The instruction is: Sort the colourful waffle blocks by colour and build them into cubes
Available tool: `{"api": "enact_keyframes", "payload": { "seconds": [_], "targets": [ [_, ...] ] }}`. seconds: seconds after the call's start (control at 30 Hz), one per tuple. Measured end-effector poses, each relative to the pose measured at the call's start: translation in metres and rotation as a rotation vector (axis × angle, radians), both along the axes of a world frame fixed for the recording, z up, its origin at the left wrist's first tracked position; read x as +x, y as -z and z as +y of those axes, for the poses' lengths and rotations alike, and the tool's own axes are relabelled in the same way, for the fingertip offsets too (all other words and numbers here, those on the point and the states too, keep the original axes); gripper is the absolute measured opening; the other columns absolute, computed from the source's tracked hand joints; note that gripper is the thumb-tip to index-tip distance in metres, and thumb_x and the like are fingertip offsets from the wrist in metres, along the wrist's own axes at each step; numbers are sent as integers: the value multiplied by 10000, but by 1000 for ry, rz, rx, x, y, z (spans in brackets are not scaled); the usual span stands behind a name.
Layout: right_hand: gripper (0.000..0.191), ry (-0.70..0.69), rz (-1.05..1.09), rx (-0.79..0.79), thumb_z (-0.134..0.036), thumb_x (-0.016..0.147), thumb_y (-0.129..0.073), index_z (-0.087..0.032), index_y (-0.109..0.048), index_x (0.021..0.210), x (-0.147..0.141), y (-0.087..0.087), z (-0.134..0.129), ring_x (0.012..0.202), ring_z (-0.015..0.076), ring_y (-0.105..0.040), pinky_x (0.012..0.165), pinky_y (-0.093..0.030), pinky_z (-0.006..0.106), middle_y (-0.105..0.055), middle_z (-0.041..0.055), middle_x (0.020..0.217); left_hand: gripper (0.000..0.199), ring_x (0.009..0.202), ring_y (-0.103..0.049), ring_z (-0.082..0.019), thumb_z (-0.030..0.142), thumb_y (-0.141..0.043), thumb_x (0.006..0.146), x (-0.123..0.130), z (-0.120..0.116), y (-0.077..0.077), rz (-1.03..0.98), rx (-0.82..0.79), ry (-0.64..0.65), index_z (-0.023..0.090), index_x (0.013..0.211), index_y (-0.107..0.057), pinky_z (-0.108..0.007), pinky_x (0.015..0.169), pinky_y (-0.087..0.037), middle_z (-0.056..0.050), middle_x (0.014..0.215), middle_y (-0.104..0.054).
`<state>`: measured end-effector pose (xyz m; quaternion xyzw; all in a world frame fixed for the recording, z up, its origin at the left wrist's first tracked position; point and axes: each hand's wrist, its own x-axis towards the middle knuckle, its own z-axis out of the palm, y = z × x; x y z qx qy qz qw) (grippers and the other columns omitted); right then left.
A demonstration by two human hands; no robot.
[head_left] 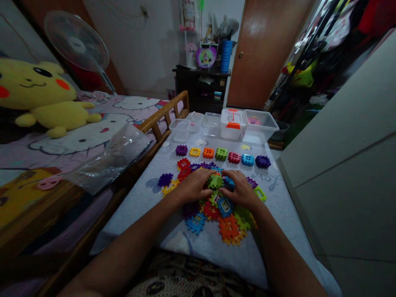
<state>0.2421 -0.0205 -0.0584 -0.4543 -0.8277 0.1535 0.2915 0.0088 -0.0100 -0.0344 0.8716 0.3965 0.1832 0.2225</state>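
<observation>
A heap of colourful toothed plastic pieces lies on the cloth-covered table (pixel 176 239). My left hand (pixel 196 185) and my right hand (pixel 239 187) rest over its middle, with a green piece (pixel 215 181) between them. Both hands have curved fingers around the green piece, their thumbs close to it. Just below lie a blue window piece (pixel 225 206) and an orange piece (pixel 229 227). Behind the heap runs a row of small pieces, from a purple one (pixel 181 150) at the left to a dark purple one (pixel 262 161) at the right.
Clear plastic containers (pixel 180 131) line the table's far end, one with an orange-latched lid (pixel 232 123). At the left are a wooden bed rail (pixel 163 113), a plastic bag (pixel 114 154) and a yellow plush toy (pixel 58 113). A white cabinet (pixel 349 144) borders the right.
</observation>
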Motion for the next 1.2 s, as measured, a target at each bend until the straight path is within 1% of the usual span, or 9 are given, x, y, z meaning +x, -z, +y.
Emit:
{"api": "enact_keyframes", "payload": {
  "seconds": [0.23,0.47,0.6,0.7,0.9,0.97,1.03,1.2],
  "targets": [
    [381,-29,31,-53,-250,836,-678,-213,-608,1208,-2,-1,1,1066,274,-599,956,-475,460,-672,103,1135,622,1284,-534,-275,183,-683,776,3,4,-2,58,-8,-1,222,1368,-496,-447,1089,-433,-104,1378,-590],
    [384,-33,84,-61,-242,830,-696,-240,-611,1204,-5,0,0,1076,263,-601,962,-473,460,-668,84,1135,619,1275,-532,-284,174,-684,755,4,5,-4,44,-19,17,216,1348,-509,-455,1088,-433,-120,1382,-575],
    [353,-30,110,-66,-243,838,-699,-235,-624,1183,-4,-2,0,1029,258,-619,927,-494,453,-680,80,1097,624,1267,-532,-301,209,-702,750,4,5,-5,75,-6,12,236,1345,-515,-478,1088,-427,-112,1348,-593],
    [348,-17,108,-86,-232,838,-698,-245,-633,1180,-5,-4,-1,986,252,-638,897,-507,448,-692,70,1060,609,1240,-547,-305,225,-699,761,5,5,-6,94,16,10,261,1342,-519,-483,1059,-444,-96,1316,-614],
    [361,-16,121,-119,-211,845,-681,-229,-640,1203,-6,-7,-2,973,245,-659,880,-517,426,-702,70,1038,604,1210,-557,-303,220,-688,754,7,6,-9,149,7,10,216,1337,-527,-450,1045,-448,-114,1276,-624],
    [347,-18,123,-126,-213,851,-673,-223,-643,1197,-7,-8,-3,973,243,-660,874,-521,422,-703,72,1040,601,1193,-561,-298,218,-690,747,8,7,-8,156,14,22,225,1326,-531,-442,1035,-453,-103,1260,-630],
    [329,-19,124,-126,-220,857,-666,-221,-646,1186,-7,-8,-3,968,241,-662,873,-524,425,-705,72,1035,593,1181,-563,-296,210,-693,739,9,8,-8,161,26,35,235,1310,-538,-441,1030,-454,-94,1255,-634],
    [285,-9,173,-123,-269,873,-640,-232,-658,1154,-3,-6,-3,938,229,-678,869,-537,422,-721,67,1025,566,1153,-563,-306,195,-689,723,11,8,-8,177,33,41,206,1274,-564,-445,1008,-462,-110,1221,-640]
  ]
}}
